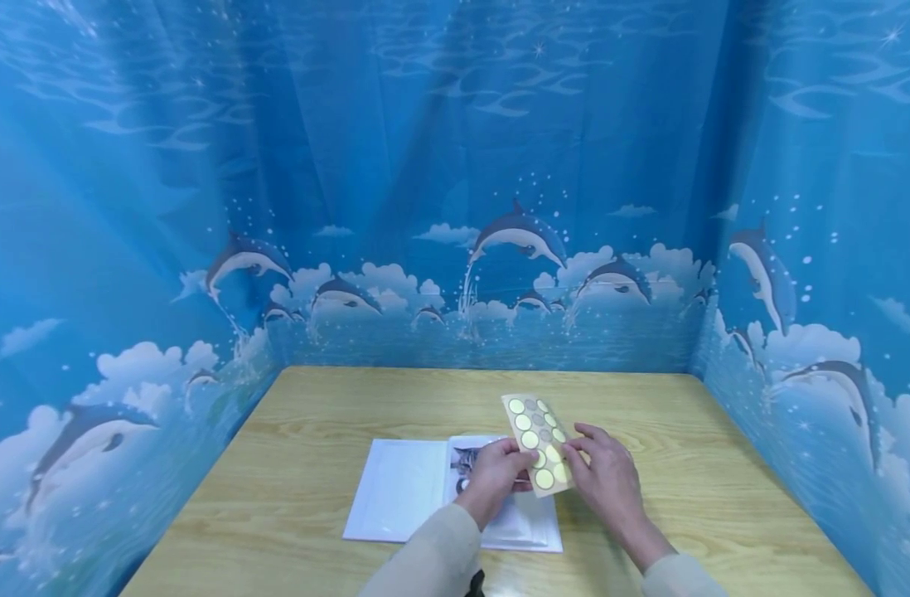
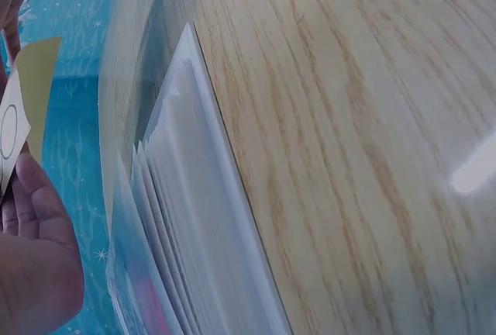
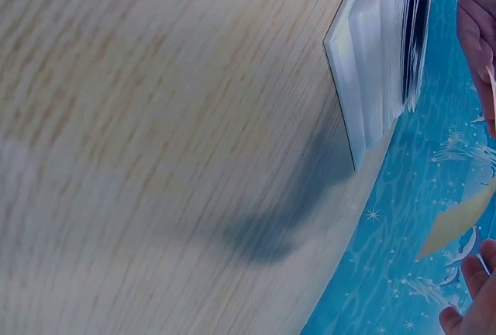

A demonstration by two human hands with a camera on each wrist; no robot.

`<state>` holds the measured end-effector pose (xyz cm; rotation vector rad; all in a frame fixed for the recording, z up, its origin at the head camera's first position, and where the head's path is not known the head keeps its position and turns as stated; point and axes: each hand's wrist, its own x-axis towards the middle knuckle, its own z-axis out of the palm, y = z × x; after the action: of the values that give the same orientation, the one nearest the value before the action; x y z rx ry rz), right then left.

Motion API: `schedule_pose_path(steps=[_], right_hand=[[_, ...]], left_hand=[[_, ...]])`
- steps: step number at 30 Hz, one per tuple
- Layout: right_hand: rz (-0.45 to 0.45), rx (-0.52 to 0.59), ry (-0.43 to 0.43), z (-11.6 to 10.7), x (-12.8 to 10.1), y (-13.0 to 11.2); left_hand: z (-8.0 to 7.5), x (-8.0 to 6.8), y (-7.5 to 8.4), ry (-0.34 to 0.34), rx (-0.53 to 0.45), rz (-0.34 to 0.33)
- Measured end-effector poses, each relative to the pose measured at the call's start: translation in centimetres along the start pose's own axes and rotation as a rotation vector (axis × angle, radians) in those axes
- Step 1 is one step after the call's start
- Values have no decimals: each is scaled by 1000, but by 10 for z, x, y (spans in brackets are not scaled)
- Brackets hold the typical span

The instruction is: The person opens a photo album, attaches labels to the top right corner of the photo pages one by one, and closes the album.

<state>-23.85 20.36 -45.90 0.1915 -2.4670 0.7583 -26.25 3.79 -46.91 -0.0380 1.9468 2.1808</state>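
Observation:
A pale yellow sticker sheet [image 1: 537,439] with several round stickers is held up over the table between both hands. My left hand [image 1: 500,468] pinches its lower left edge. My right hand [image 1: 600,468] touches its right edge with the fingertips; how firmly it holds is unclear. An open white book [image 1: 410,489] lies flat under the hands, a picture showing on its right page. In the left wrist view the sheet [image 2: 31,79] shows beside my fingers [image 2: 39,219], with the book's pages [image 2: 194,219] fanned. In the right wrist view the book [image 3: 380,56] and a corner of the sheet [image 3: 457,222] appear.
The light wooden table [image 1: 686,464] is walled on three sides by a blue curtain with dolphins [image 1: 455,207]. Bare wood shows left and right of the book.

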Motion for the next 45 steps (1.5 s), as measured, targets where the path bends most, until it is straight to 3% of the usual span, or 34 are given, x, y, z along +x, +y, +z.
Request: schedule_pose_path(steps=[15,25,31,45], right_hand=[[7,-7,10,-2,-1,3],[31,-4,-1,-6,0,6],[44,-4,3,-9,2,10],[175,23,-51,-19,3,24]], left_hand=[[3,0,0,57,-50,7],[6,-1,-1,71,-58,26],[7,-2,-5,46,-33,17],[38,-13,-21,-11,27,0]])
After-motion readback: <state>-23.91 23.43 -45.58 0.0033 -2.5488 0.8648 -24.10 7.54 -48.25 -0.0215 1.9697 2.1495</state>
